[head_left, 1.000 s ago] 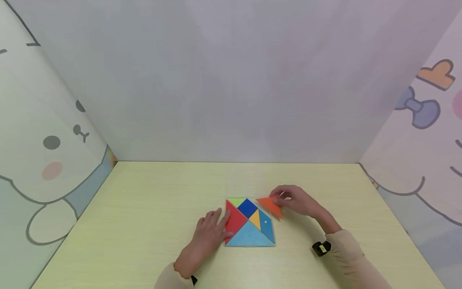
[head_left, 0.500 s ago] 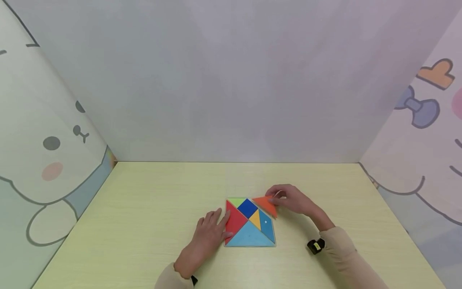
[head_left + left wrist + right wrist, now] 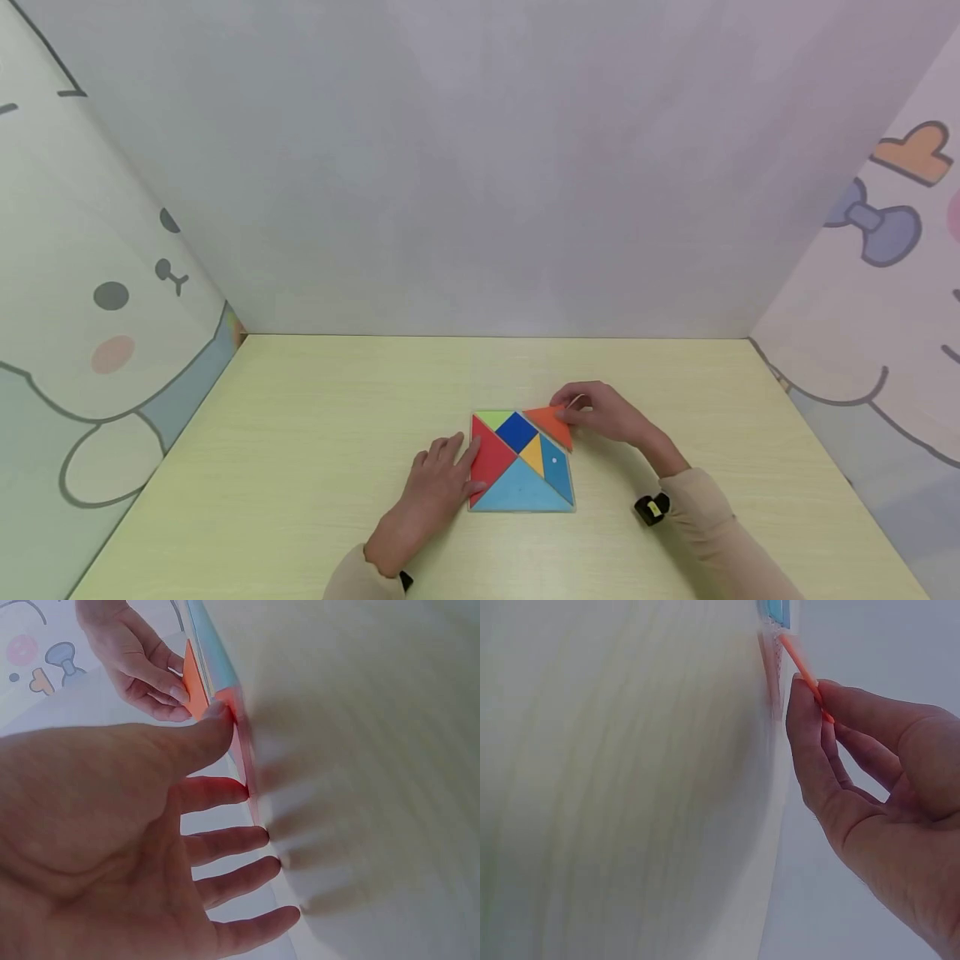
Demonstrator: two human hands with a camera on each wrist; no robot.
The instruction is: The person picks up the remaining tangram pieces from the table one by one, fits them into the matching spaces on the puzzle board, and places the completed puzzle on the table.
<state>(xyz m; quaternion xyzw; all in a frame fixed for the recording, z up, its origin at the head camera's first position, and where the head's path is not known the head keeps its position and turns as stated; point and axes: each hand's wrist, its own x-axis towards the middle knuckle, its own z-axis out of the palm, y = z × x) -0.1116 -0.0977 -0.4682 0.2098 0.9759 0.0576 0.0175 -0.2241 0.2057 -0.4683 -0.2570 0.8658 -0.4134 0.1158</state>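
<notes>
Between thumb and fingers, my right hand (image 3: 607, 412) pinches an orange triangular tangram piece (image 3: 550, 423) at the upper right corner of a tangram board. In the right wrist view, the orange piece (image 3: 802, 664) is tilted, its outer edge raised above the board. My left hand (image 3: 435, 492) lies at the board's left side, thumb and index finger touching the red triangle (image 3: 491, 458) and the other fingers spread on the table. Beside it in the board lie a light blue triangle (image 3: 522, 490), a dark blue square (image 3: 517, 432), a yellow triangle (image 3: 533, 455), a blue parallelogram (image 3: 556, 467) and a green triangle (image 3: 493, 418).
A pale wooden table (image 3: 337, 417) carries the board. A plain wall (image 3: 480, 183) rises behind it, with cartoon-printed panels (image 3: 112, 250) at the sides. A black wrist camera (image 3: 652, 509) hangs under the right sleeve.
My right hand has moved left with the orange triangle, bringing it from beyond the board's edge to its upper right corner. The left hand stays in place.
</notes>
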